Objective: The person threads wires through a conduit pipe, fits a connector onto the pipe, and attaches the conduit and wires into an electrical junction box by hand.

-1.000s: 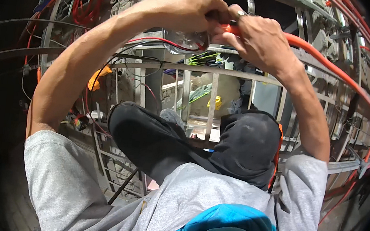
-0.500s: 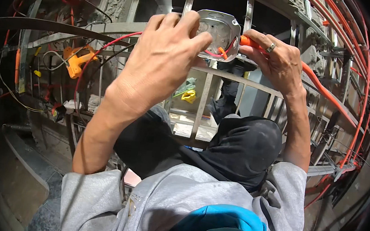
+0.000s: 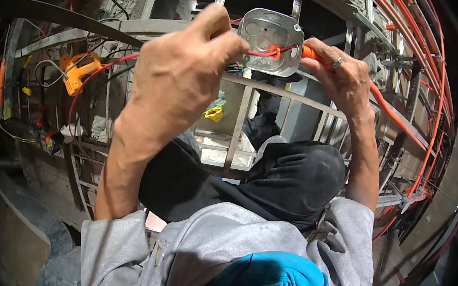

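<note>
the thin red wire (image 3: pixel 260 53) has been drawn straighter since earlier, left-to-right across the silver octagonal metal box (image 3: pixel 271 30), pinched by the left grip (image 3: pixel 184 68); the orange flexible tube (image 3: pixel 309 52), pointed left at the box, is pinched by the right grip (image 3: pixel 345 77).

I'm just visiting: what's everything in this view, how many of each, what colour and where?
Junction box: one, silver metal, top centre
Red wire: at least one, red, entering the junction box
Orange conduit: one, orange, right of the junction box
Other tubes: several, orange, far right
Gun-shaped tool: one, yellow-orange, left
Yellow item: one, yellow, below the junction box, kind unclear
Metal framing: many bars, grey, throughout
Trousers: one pair, black, centre
Shirt: one, grey, lower centre
Cloth: one, blue, bottom
Left hand: one, bare, pinching the red wire
Right hand: one, ringed, holding the orange conduit
</note>
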Available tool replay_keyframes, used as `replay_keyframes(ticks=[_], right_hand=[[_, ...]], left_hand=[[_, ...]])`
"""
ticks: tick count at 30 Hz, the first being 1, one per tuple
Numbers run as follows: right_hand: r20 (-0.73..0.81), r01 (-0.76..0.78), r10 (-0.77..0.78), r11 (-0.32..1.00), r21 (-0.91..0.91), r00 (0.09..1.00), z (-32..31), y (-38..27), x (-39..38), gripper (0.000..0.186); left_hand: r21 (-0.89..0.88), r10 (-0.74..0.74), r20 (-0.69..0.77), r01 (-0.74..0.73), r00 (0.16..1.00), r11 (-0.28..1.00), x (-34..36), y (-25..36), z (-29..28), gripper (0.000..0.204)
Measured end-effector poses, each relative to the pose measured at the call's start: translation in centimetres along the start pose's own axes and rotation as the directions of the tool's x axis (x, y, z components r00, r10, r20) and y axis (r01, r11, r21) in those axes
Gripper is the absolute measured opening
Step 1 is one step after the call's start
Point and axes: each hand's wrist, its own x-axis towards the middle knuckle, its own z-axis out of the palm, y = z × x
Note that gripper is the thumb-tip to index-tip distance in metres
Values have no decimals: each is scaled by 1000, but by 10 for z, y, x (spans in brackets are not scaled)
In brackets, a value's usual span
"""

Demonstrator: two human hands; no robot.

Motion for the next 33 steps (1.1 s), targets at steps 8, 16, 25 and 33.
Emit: replay_keyframes(ticks=[8, 16, 25, 33], right_hand=[[36, -29, 29, 1000, -7, 999, 8, -5, -9, 39], [-2, -19, 19, 1000, 8, 1000, 7, -6, -7, 42], [28, -33, 34, 999, -27, 999, 7, -4, -12, 42], [73, -72, 78, 994, -78, 994, 1, -12, -7, 41]], left_hand=[[41, -21, 29, 20, 999, 999, -9, 5, -1, 19], [86, -38, -18, 39, 999, 996, -7, 13, -2, 19], [49, -94, 114, 89, 989, 995, 2, 21, -10, 12], [15, 167, 218, -174, 962, 985, 53, 18, 41, 32]])
